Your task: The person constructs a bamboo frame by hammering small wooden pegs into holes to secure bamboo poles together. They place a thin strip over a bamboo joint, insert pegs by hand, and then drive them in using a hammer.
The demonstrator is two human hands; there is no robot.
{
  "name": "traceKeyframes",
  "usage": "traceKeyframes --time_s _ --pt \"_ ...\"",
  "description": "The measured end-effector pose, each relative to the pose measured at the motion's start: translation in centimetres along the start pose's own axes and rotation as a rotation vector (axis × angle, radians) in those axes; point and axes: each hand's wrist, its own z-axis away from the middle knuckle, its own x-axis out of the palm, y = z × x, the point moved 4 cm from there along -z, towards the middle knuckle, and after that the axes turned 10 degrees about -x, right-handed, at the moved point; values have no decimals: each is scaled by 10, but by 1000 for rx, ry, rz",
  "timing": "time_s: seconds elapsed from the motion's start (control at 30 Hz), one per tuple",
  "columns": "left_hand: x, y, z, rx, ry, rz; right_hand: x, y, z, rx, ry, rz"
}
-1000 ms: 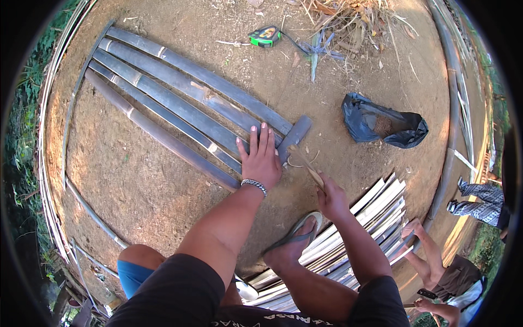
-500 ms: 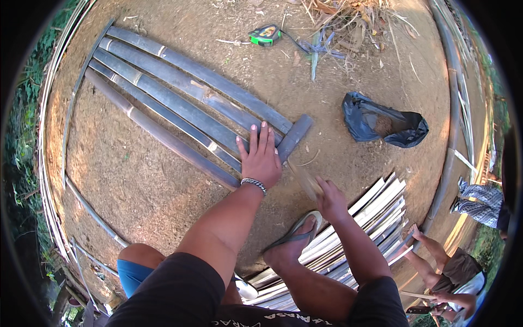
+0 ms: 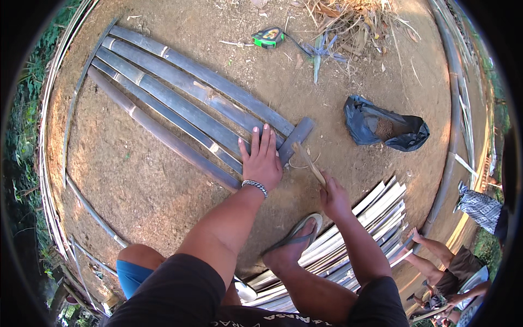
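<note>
Dark bamboo slats (image 3: 180, 109) lie side by side on the ground, fanning toward the upper left. A short dark bamboo crosspiece (image 3: 302, 132) lies across their near right end. My left hand (image 3: 262, 159) presses flat on the slat ends, fingers stretched out, beside the crosspiece; a chain bracelet is on that wrist. In my right hand (image 3: 334, 200) the fingers wrap round a pale wooden stick (image 3: 310, 165). The stick's far tip is at the crosspiece's right edge; whether it touches is hard to tell.
Split bamboo strips (image 3: 376, 212) are piled by my sandalled foot (image 3: 297, 237). A black plastic bag (image 3: 359, 122) with brown contents sits at right. A green tape measure (image 3: 268, 37) and dry debris (image 3: 354, 27) lie at the top. Another person (image 3: 444, 261) works at lower right.
The stick, smeared by motion before, now shows sharply with its tip raised to the crosspiece. My right hand shifted slightly right; my left hand stays on the slats. The person at lower right moved.
</note>
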Motion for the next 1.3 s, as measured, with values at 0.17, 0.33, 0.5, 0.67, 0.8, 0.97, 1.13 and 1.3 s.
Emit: traceKeyframes --time_s 0.17,0.33,0.5,0.67,0.8,0.97,1.13,1.3 --pt "1 -2 0 -6 2 25 -4 -18 13 -213 89 -23" --pt "-2 -2 0 3 13 35 1 -13 0 35 -130 25" --pt "1 -1 0 5 30 41 -2 -18 13 -298 252 -174" --pt "1 -2 0 4 7 3 3 -7 -8 112 -104 -55" --pt "-4 0 1 6 13 48 -5 -13 7 -56 61 -166" --pt "0 0 -1 -8 14 19 2 -7 -1 148 -129 -42" --pt "-4 0 0 -2 18 39 -1 -17 -4 62 -18 -83" --pt "-2 -3 1 -14 24 56 6 -13 -3 188 -218 -71"
